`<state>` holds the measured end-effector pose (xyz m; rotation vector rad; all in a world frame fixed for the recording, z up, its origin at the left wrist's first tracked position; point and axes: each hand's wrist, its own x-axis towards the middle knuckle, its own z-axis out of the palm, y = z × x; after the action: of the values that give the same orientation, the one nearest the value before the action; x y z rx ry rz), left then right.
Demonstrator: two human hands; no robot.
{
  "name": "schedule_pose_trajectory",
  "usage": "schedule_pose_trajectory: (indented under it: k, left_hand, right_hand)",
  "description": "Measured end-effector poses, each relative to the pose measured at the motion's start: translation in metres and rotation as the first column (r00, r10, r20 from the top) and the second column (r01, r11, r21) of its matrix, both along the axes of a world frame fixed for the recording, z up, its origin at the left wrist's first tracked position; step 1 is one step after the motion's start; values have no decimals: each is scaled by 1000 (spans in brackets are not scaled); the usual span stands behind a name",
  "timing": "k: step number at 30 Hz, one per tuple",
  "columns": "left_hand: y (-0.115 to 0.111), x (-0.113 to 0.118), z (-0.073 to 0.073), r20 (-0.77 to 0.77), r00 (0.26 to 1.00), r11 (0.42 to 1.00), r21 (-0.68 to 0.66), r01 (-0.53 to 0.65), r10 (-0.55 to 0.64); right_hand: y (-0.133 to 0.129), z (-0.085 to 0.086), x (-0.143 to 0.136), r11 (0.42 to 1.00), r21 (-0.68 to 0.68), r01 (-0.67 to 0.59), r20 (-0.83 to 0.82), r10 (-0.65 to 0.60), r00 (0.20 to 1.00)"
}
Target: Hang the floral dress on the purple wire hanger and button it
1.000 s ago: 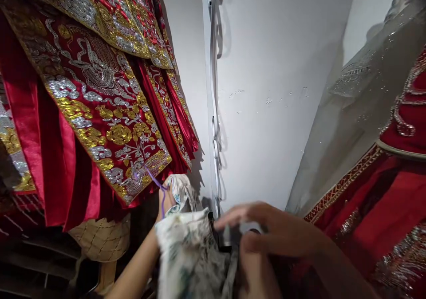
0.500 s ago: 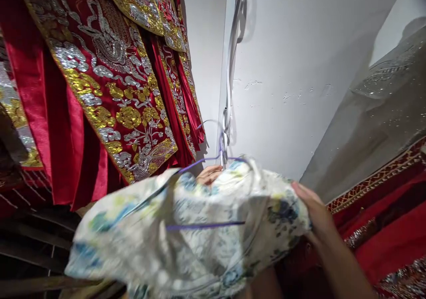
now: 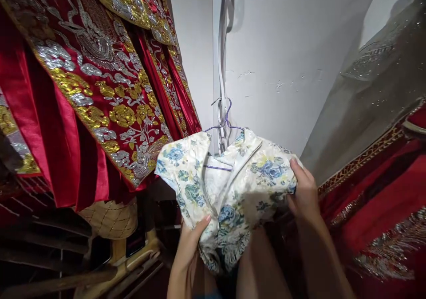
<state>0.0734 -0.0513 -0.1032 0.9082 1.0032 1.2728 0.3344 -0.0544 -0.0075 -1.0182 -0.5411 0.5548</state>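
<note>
A white short-sleeved dress top [image 3: 244, 175] with blue and green flowers hangs in front of me on a purple wire hanger [image 3: 227, 117]. The hanger's bar shows through the open neckline, and its hook stands up beside a white strap. My left hand [image 3: 196, 237] grips the front of the garment low at the left, thumb on top and the other fingers hidden behind the cloth. At the right sleeve, my right hand [image 3: 302, 186] pinches the fabric edge. Dark shadow hides much of the garment's lower end.
Red robes [image 3: 123, 104] with gold and silver embroidery hang close at the left. White straps [image 3: 221, 59] run down the pale wall [image 3: 276, 59]. A sheer sequined fabric [image 3: 369, 86] and red garments [image 3: 386, 201] hang at the right. Wooden furniture [image 3: 133, 259] stands low at the left.
The garment has swung from a blurred, flatter pose to hanging with its front facing me. My left hand has come from behind the collar down to the front; my right hand stays at the sleeve.
</note>
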Motion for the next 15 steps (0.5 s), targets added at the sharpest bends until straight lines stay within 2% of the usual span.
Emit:
schedule_pose_trajectory:
  k: [2, 4, 5, 6, 7, 8, 9, 10, 11, 12, 13, 15]
  left_hand:
    - [-3, 4, 0, 44, 997, 998, -11, 64, -63]
    - [-3, 10, 1, 32, 991, 991, -25, 128, -128]
    - [-3, 13, 1, 15, 988, 988, -31, 152, -152]
    - [-3, 16, 1, -7, 986, 986, -29, 165, -165]
    - [-3, 19, 1, -30, 984, 985, -19, 174, -174]
    - [-4, 22, 0, -51, 983, 984, -4, 179, -179]
    - [-5, 24, 0, -70, 981, 983, 17, 185, -183]
    - [-6, 25, -1, -89, 979, 981, 40, 188, -184]
    - [-7, 26, -1, -107, 978, 980, 63, 186, -179]
    - [-7, 25, 0, -129, 977, 980, 84, 182, -170]
    - [-8, 24, 0, -150, 975, 978, 105, 179, -162]
    - [-9, 22, 3, -187, 970, 974, 137, 181, -154]
  right_hand:
    - [-16, -36, -14, 990, -19, 139, -21, -139, 990]
    - [-29, -72, -30, 909, -19, 416, -68, -417, 906]
    - [-33, -86, -39, 904, -55, 425, -74, -428, 901]
    - [-35, -95, -47, 924, -100, 370, -54, -376, 925]
    - [-36, -99, -55, 970, -136, 204, 8, -205, 979]
    - [-37, -98, -62, 983, -186, 5, 92, 12, 996]
    - [-37, -94, -69, 950, -249, -187, 184, 236, 954]
    - [-37, -88, -75, 887, -321, -333, 269, 422, 866]
    - [-38, -81, -81, 828, -384, -409, 337, 538, 772]
    - [-38, -76, -85, 793, -428, -434, 384, 594, 707]
    - [-38, -73, -89, 783, -449, -431, 415, 609, 676]
    - [-38, -75, -92, 801, -427, -419, 440, 589, 678]
